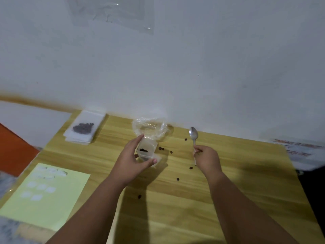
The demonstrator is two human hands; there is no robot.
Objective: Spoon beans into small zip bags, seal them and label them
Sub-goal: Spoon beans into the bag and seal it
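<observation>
Yellow label sheet (52, 199) flat at near left of wooden table (237, 191), white stickers on it. Behind it, stack of zip bags (84, 128), top one holding beans. Left hand (130, 159) curls thumb and fingers round small zip bag (146, 149), mouth open, few beans inside. Crumpled clear plastic bag (149, 128) just behind. Loose beans (161, 148) scattered on table between hands. Right hand (207, 159) pinches spoon (193, 134) by handle, bowl empty, pointing toward wall.
</observation>
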